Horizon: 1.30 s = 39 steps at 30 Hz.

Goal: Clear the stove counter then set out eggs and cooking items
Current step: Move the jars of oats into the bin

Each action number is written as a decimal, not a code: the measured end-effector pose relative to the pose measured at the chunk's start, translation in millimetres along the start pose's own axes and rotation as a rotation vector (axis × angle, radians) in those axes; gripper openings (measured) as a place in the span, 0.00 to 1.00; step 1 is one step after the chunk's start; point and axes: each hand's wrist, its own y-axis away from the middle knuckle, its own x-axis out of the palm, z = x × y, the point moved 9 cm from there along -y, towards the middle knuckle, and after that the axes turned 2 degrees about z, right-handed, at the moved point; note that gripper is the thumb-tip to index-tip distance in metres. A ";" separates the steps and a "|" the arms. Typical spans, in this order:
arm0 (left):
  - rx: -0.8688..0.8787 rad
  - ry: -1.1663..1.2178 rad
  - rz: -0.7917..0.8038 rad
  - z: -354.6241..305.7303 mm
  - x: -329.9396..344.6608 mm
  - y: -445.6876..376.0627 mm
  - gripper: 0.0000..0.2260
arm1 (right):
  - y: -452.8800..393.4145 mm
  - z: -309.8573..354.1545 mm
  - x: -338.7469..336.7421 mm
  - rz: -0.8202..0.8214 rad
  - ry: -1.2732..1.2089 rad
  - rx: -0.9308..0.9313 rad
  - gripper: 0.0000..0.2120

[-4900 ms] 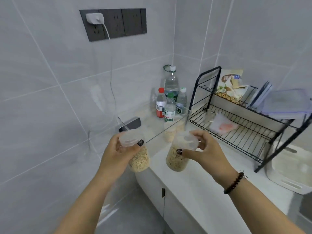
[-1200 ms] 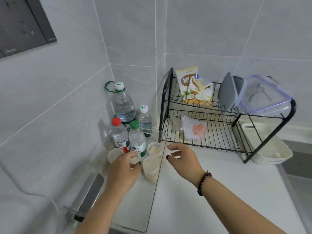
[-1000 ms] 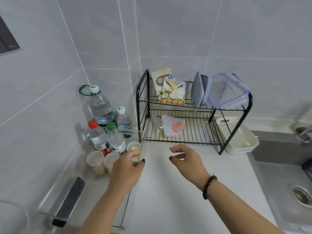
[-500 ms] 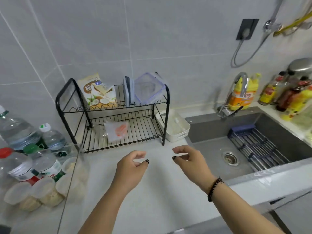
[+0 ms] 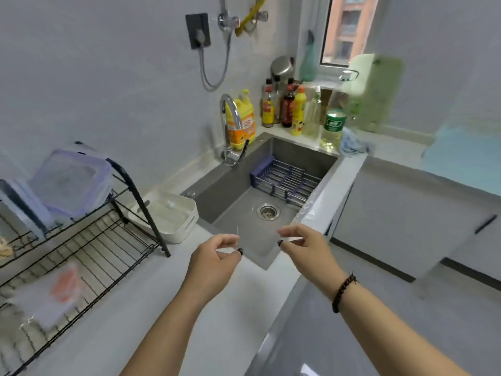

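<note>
Grey stone-look bench runs from the lower left toward a dark grey sink sunk into it. Both hands hang in the air over the near corner of that sink, empty, fingers loosely curled and grasping nothing: the left hand has its thumb and forefinger slightly apart, and the right hand, with a dark bead bracelet on its wrist, mirrors it a short way off. No eggs or stove can be made out in this view. A black wire dish rack stands on the bench at the left; a clear lidded box leans on its upper tier and a blurred plastic bag with something orange inside lies on the lower one. Just beside the rack's right leg sits a cream tray, close to the sink's edge. A curved chrome tap rises behind the sink, with a yellow detergent jug touching or just behind it. Several sauce and oil bottles crowd the far corner under a window. A blue wire drainer rests inside the sink near its drain.
</note>
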 end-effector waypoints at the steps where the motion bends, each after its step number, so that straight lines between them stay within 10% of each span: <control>1: 0.015 -0.015 0.036 -4.0 11.7 -4.4 0.11 | 3.7 -5.9 -10.1 -0.037 -0.009 0.017 0.09; 15: 0.159 -0.102 0.442 -121.1 244.3 -41.5 0.11 | 35.1 -94.1 -246.0 -0.519 -0.158 0.153 0.09; 39: 0.205 -0.044 0.835 -343.9 689.8 -69.4 0.11 | 29.3 -212.1 -659.2 -0.860 -0.256 0.253 0.10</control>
